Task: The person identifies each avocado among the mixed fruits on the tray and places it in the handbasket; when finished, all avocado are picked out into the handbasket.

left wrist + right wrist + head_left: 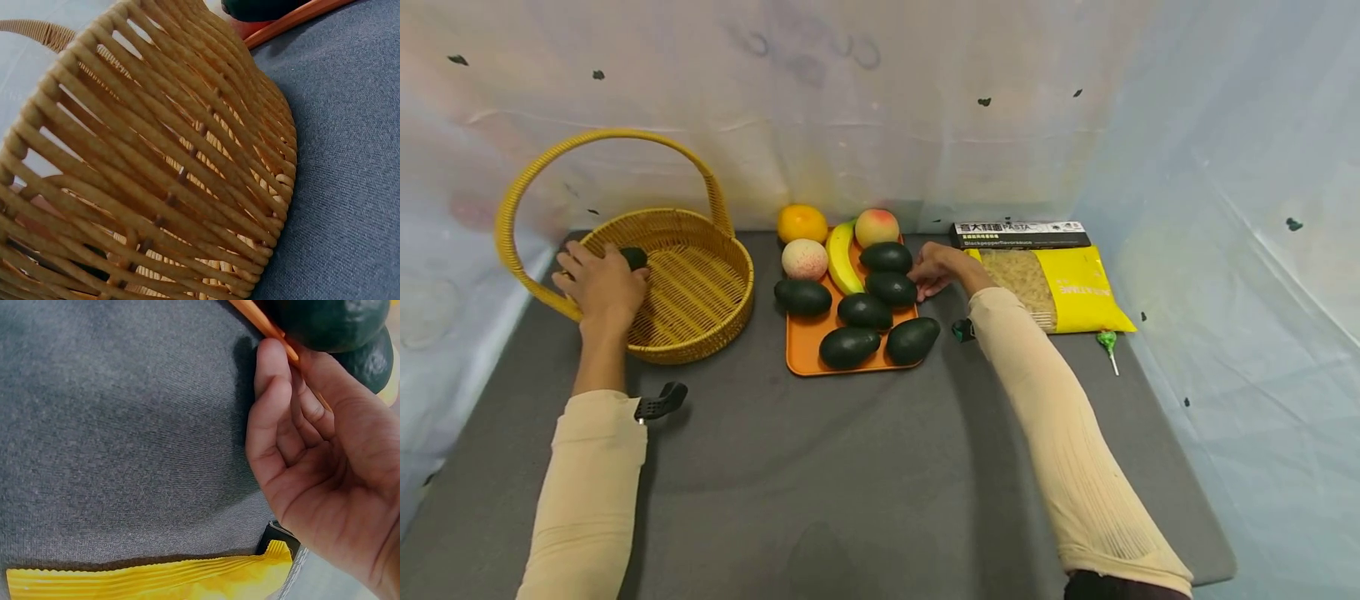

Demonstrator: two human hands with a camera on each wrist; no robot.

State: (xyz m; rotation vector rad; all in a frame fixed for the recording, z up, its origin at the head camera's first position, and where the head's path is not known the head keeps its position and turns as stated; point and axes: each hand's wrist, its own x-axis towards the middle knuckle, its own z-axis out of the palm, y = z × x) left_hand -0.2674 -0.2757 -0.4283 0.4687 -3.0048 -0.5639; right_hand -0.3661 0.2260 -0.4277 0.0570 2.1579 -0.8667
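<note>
At the left, my left hand (601, 283) reaches inside the yellow wicker basket (688, 348) and grips a dark green avocado (636, 257) near its left wall. In the left wrist view the basket's woven side (162, 125) hides most of that hand. My right hand (938, 268) pinches the right rim of the orange tray (805, 360) between thumb and fingers. The right wrist view shows the tray's edge (256, 315) running into these fingertips. Several more avocados (850, 347) lie on the tray, with a banana (842, 257) and a peach (877, 227) behind them.
An orange (802, 223) and a pale speckled round fruit (805, 259) are at the tray's back left. Right of my right hand lie a yellow pasta bag (1078, 290), a black pasta box (1022, 237) and a green lollipop (1107, 340). The basket's tall handle (617, 135) arches over it.
</note>
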